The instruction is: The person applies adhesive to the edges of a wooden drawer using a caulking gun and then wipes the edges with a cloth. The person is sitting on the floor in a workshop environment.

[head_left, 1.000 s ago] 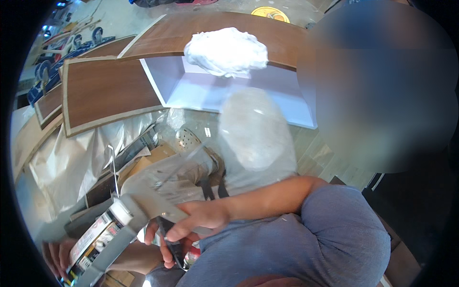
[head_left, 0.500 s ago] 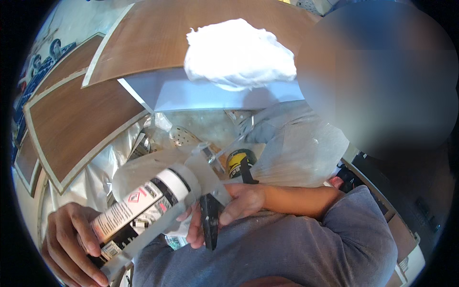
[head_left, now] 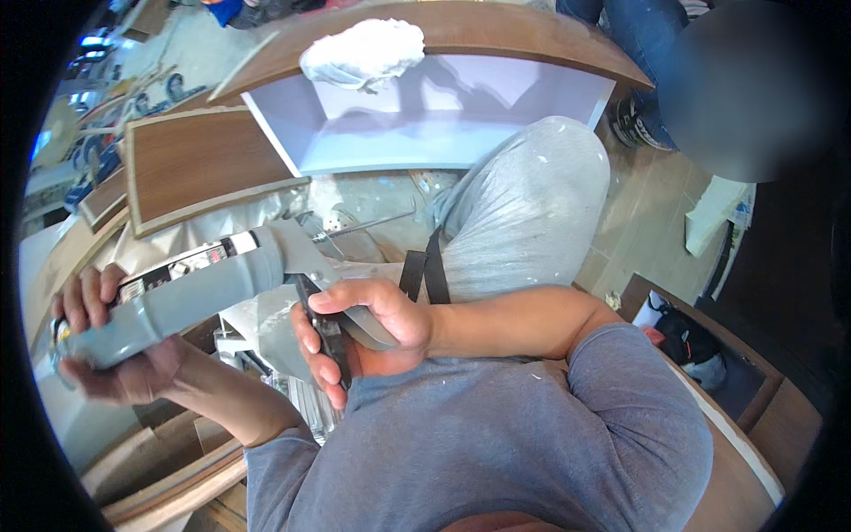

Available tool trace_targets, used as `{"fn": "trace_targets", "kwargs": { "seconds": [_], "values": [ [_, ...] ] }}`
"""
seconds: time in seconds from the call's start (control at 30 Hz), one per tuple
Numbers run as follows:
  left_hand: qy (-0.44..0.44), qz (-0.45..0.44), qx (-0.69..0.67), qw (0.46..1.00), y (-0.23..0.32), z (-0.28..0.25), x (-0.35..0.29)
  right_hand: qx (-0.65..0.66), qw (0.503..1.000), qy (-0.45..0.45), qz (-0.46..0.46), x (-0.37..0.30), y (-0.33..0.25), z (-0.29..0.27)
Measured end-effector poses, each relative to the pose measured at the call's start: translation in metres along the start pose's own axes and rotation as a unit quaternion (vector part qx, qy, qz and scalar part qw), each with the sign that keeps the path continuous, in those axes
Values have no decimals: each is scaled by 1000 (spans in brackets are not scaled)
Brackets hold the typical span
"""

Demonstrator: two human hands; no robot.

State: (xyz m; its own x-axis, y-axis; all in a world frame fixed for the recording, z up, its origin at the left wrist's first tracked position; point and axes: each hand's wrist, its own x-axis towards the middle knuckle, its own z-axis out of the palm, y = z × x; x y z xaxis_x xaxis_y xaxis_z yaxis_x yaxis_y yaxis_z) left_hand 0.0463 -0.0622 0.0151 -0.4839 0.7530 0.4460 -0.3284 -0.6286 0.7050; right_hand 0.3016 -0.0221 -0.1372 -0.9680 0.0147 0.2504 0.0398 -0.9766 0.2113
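A grey caulking gun (head_left: 208,288) lies slanted across my lap area, with a white and black sealant cartridge (head_left: 180,266) in its cradle. My left hand (head_left: 133,363) is closed around the gun's front end, fingers over the top and palm below. At the back end, my right hand (head_left: 386,319) wraps the grip, its fingers by the black trigger (head_left: 328,332) and its thumb on top. The tip of the cartridge is partly hidden by my left hand.
Ahead stands a brown wood-faced cabinet (head_left: 514,35) with a pale interior; a white crumpled cloth (head_left: 363,55) rests on its edge. A brown panel (head_left: 204,164) leans at left. A thin metal rod (head_left: 381,220) lies beyond the gun. At right are a bucket (head_left: 628,124) and an open box (head_left: 753,372).
The view has shifted and the gun now lies flatter and farther left. My left hand has moved to its front end. My right hand grips the handle more fully.
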Motion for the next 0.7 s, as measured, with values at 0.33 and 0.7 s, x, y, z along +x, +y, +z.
{"fn": "trace_targets", "kwargs": {
  "seconds": [0.33,0.7],
  "values": [
    [-74,5,1,997,-16,33,-12,-10,995,-89,-33,-8,15,3],
    [117,-10,120,986,-66,47,6,-72,993,-36,-88,9,-3,-3]
  ]
}}
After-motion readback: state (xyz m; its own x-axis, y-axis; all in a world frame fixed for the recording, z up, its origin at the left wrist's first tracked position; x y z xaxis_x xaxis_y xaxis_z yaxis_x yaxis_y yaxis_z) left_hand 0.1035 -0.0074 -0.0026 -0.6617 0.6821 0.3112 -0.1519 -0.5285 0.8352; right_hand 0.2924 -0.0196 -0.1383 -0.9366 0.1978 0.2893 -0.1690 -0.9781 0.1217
